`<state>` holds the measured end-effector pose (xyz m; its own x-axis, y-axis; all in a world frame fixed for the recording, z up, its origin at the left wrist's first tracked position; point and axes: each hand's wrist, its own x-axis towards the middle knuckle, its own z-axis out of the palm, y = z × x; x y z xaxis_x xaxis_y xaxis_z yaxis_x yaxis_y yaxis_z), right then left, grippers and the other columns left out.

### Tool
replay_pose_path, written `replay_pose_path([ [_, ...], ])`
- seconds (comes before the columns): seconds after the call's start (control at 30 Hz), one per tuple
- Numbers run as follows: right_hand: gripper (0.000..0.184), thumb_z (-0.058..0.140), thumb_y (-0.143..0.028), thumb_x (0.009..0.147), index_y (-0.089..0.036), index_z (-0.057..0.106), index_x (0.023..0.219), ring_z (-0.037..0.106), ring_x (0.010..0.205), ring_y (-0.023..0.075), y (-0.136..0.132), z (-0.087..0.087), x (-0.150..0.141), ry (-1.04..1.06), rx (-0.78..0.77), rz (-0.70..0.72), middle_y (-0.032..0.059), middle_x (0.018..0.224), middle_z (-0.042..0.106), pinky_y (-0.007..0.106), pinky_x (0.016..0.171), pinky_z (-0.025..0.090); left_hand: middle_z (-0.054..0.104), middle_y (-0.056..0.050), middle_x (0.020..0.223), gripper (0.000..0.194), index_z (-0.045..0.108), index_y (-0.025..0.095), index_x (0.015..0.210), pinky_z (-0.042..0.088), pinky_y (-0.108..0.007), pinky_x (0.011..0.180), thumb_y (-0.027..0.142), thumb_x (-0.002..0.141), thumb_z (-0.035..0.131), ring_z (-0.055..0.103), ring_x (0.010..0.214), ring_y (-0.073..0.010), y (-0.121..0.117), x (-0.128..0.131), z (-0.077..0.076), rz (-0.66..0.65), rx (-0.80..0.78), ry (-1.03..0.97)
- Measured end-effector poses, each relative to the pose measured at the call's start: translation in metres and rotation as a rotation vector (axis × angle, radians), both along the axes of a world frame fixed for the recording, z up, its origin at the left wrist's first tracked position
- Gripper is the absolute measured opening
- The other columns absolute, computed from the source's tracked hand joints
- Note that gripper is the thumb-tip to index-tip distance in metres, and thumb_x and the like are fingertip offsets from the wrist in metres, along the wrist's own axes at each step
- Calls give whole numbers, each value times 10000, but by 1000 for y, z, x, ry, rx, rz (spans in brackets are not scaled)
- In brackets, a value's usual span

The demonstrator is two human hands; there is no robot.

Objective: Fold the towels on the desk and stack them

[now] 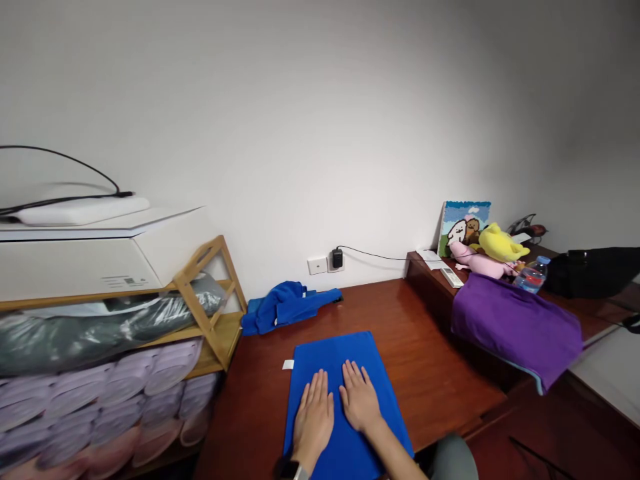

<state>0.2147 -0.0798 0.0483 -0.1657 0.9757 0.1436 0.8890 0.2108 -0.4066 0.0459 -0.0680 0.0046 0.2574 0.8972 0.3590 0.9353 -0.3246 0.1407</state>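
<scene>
A blue cloth (335,357) lies spread flat on the reddish-brown wooden table, with a small white tag (288,365) sticking out at its left edge. My left hand (315,413) rests palm down on the cloth's left half, fingers stretched forward; a watch is on that wrist. Beside it, my right hand (359,397) also lies flat on the cloth, its fingers slightly spread. Neither hand grips anything. Toward the wall, a crumpled heap of blue cloth (287,305) sits at the table's back left.
Left stands a wooden rack (215,313) with clear shoe boxes (125,380) and a white box (75,263) on top. To the right, a raised ledge holds a purple cloth (515,327), plush toys (500,243), a remote (452,277) and a bottle (533,273). A charger (337,258) is plugged into the wall.
</scene>
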Motion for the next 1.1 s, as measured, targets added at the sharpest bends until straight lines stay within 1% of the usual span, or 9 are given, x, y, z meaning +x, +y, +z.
replay_pose_path([
  [0.17,631,283,-417,1112,-151,325,1683,223,1636,249,0,-4,63,-91,-107,-226,75,1735,268,488,1342,190,530,-154,1635,640,277,135,1662,376,-556,1280,352,1062,225,473,1540,-302,-14,-56,-27,206,59,-66],
  [0.27,651,252,-418,1114,-97,333,1675,211,1639,263,6,8,81,-118,-142,-300,106,1739,263,473,1342,184,530,-173,1634,657,273,96,1664,360,-536,1292,371,1070,219,467,1544,-302,-14,-63,-24,199,114,-82],
  [0.33,650,231,-405,1118,-86,331,1676,207,1641,259,18,17,69,-103,-102,-257,111,1740,268,459,1345,171,496,-158,1662,647,306,107,1661,347,-506,1303,369,1073,247,437,1564,-285,0,-49,-12,129,127,-79],
  [0.47,619,225,-358,1118,-129,349,1679,219,1639,224,54,24,10,-38,2,-34,87,1738,299,430,1346,161,472,-103,1684,603,422,161,1625,319,-463,1320,305,1059,277,394,1589,-236,50,-1,19,-54,6,-30],
  [0.57,614,234,-349,1113,-139,367,1674,242,1633,220,78,18,-15,-23,-20,28,85,1727,336,434,1343,170,527,-105,1645,604,502,151,1580,333,-450,1313,273,1029,287,438,1564,-228,82,11,29,-59,-89,-5],
  [0.73,639,251,-389,1108,-158,285,1703,202,1645,235,91,6,28,-86,-101,-104,91,1750,267,474,1340,138,484,-213,1652,657,461,45,1585,341,-589,1290,295,1021,236,441,1559,-330,92,-38,18,105,-107,-22],
  [0.87,661,216,-406,1111,-119,246,1706,180,1651,233,87,11,75,-122,-183,-266,106,1763,226,459,1338,123,462,-175,1676,661,448,50,1595,308,-502,1321,317,1031,231,433,1567,-280,84,-71,13,133,-92,7],
  [0.97,661,217,-399,1112,-95,273,1697,184,1650,244,86,17,75,-113,-146,-311,121,1758,249,454,1339,120,455,-167,1680,651,449,42,1591,283,-485,1335,305,1035,234,416,1577,-268,84,-61,15,95,-54,22],
  [1.1,616,237,-364,1114,-161,359,1682,180,1651,243,91,17,28,-62,3,-196,77,1759,268,461,1342,130,449,-139,1688,619,461,99,1597,294,-485,1331,289,1040,268,389,1592,-253,94,-17,20,-48,-63,5],
])
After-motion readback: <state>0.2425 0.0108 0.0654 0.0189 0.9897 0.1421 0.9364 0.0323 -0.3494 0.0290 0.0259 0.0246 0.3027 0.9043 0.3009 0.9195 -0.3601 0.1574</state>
